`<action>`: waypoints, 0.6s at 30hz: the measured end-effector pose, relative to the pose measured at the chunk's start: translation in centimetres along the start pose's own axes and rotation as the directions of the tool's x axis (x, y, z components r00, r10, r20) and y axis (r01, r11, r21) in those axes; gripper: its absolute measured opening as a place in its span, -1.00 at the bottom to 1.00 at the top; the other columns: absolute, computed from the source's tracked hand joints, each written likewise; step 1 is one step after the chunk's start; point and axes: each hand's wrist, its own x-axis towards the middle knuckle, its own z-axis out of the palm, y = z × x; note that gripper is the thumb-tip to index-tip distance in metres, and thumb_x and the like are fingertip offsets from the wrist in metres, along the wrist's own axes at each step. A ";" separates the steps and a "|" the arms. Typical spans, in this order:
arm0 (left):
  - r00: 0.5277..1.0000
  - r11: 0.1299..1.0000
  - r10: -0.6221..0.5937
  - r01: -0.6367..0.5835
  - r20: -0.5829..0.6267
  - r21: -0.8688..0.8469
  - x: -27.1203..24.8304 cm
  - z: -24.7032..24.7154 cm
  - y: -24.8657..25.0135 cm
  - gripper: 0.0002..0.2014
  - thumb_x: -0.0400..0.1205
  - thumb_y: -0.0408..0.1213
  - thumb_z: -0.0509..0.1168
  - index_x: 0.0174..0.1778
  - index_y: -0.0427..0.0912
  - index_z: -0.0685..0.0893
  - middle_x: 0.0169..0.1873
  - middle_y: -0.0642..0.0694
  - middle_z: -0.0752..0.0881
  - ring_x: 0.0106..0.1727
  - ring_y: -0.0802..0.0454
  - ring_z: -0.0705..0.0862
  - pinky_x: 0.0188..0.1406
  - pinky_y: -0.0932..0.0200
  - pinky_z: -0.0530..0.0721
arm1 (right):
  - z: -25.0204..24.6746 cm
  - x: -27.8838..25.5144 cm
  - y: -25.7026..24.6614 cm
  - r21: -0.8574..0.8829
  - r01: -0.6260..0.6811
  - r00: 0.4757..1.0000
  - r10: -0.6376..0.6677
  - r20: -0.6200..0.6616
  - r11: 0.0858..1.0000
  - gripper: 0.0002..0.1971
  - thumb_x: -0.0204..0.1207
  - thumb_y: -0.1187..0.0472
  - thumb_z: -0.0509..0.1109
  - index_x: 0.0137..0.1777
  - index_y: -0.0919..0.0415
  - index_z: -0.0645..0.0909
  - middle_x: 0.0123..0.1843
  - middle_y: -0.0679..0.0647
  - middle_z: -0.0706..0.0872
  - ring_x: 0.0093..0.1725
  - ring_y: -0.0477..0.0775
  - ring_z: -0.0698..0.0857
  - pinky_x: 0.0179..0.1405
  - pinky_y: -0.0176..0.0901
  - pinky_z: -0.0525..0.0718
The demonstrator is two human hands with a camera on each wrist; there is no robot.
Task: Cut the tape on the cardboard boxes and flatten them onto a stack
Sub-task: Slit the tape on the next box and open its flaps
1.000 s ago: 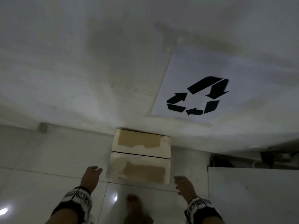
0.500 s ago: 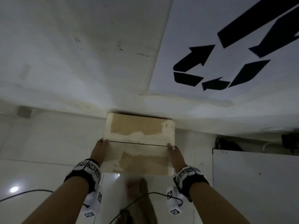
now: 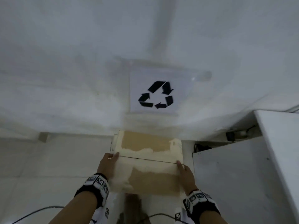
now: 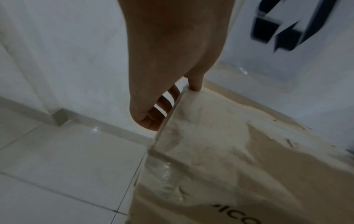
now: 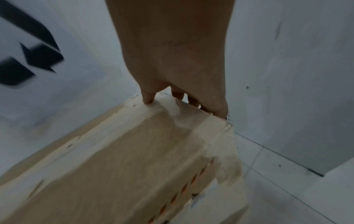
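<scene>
A closed cardboard box [image 3: 148, 168] with torn, whitish top flaps sits in front of me, below the wall. A thin dark seam [image 3: 145, 159] runs across its top between the flaps. My left hand [image 3: 107, 164] grips the box's left end, thumb on top and fingers down the side. My right hand [image 3: 184, 173] grips the right end the same way. In the left wrist view the left hand [image 4: 172, 60] clamps the box [image 4: 220, 151] edge over clear tape [image 4: 164, 166]. From the right wrist, the right hand [image 5: 172, 60] holds the box [image 5: 124, 159] corner, also taped [image 5: 210, 125].
A recycling sign [image 3: 156, 94] hangs on the white wall behind the box. A white cabinet panel [image 3: 234, 175] stands close on the right, with dark items [image 3: 231, 135] in the gap behind it. Cables [image 3: 40, 210] trail on the tiled floor near my foot [image 3: 132, 199].
A second ago both hands hung free just short of the box. They then took hold of its two ends and still hold it, and the box now appears larger and nearer.
</scene>
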 end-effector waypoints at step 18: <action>0.701 0.770 0.628 -0.622 0.338 -0.142 -28.0 9.6 22.8 -0.65 0.63 -0.13 0.37 0.33 -0.04 0.57 0.10 -0.08 0.70 0.13 -0.03 0.67 -0.04 0.18 0.59 | -33.2 -19.6 -3.0 0.175 0.416 0.802 -0.269 -0.533 0.892 -0.51 0.69 -0.22 0.15 0.43 0.07 0.55 0.36 0.10 0.67 0.25 0.15 0.61 0.23 0.01 0.53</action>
